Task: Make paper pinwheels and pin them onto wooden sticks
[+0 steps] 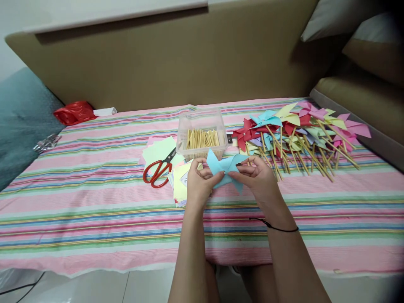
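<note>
A light blue paper pinwheel [225, 165] with folded blades is held up between my two hands, over the striped cloth. My left hand [200, 182] pinches its left side, the thumb near the centre. On the other side, my right hand [257, 176] grips the right blades, its thumb also pressed close to the middle. No stick can be seen on this pinwheel. Just behind my hands stands a clear plastic box [186, 126] holding many thin wooden sticks [202, 139]. Beside my left hand lies a stack of small paper sheets [179, 191].
Red-handled scissors [159, 170] rest on pale green paper [158, 149] to the left. A heap of finished pinwheels on sticks [293, 134] spreads over the right side. A red plastic bag [75, 112] sits at the back left. The sofa backrest [176, 63] rises behind.
</note>
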Tool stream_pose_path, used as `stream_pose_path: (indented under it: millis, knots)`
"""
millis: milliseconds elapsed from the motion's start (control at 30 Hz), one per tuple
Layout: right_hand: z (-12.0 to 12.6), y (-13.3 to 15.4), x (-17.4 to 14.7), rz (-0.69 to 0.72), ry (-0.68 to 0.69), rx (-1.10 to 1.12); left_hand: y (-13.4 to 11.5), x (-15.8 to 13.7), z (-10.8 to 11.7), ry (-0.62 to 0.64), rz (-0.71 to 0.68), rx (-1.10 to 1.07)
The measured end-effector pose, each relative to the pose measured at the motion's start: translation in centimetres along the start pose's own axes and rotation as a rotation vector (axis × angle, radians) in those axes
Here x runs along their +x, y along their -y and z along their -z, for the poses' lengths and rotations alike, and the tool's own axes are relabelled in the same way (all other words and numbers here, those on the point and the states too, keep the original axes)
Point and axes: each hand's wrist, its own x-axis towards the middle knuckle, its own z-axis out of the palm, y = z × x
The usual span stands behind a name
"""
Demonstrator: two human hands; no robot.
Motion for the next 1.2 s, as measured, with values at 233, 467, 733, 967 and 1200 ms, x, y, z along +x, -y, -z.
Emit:
stream_pose_path:
  millis: [233,467,733,967,1200]
  knots:
    - [-0.2,0.1,-0.1,0.017,-0.022,-0.022,0.0,-0.1,-0.1,-0.001,0.003,0.017]
    - [-0.3,0.2,-0.2,0.01,-0.063,-0.058,0.0,-0.1,-0.1,-0.026,-0.002,0.053]
    - [-0.6,0.2,-0.1,0.027,-0.047,-0.008,0.1,-0.1,-0.1,-0.015,-0.014,0.087]
    - [-0.8,-0.1,-0.1,0.07,-0.066,-0.014,0.2,-0.1,-0.2,-0.022,-0.033,0.117]
    - [-1.0,-0.3,0.1,0.072,-0.104,-0.007,0.3,0.0,-0.1,-0.011,-0.023,0.092]
